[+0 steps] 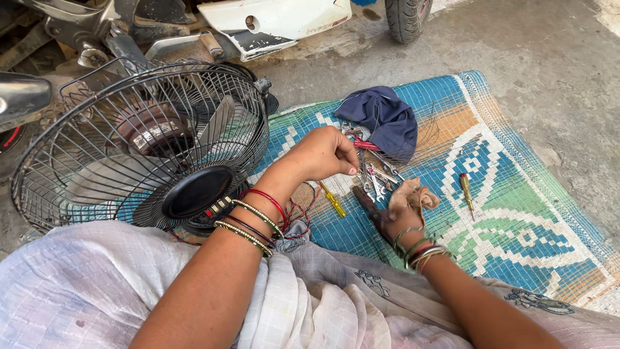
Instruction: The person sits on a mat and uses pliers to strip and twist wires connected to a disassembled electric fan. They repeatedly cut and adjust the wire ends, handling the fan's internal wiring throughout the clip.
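Observation:
My left hand (323,154) reaches over the mat with its fingers curled together, the fingertips just above a small heap of metal tools (378,178); I see nothing held in it. A yellow-handled screwdriver (332,199) lies just below that hand. My right hand (402,216) rests low on the mat, gripping a crumpled brownish rag (413,194), and a dark, long tool (365,200) sticks out from it to the left. Both wrists wear several bangles. A table fan (148,145) with a black wire cage leans against my lap at the left.
A dark blue cloth (384,119) lies bunched behind the tools. A second screwdriver (466,190) lies to the right on the woven blue, green and orange mat (516,213). A white scooter body (271,22) and a tyre (407,16) stand on concrete behind.

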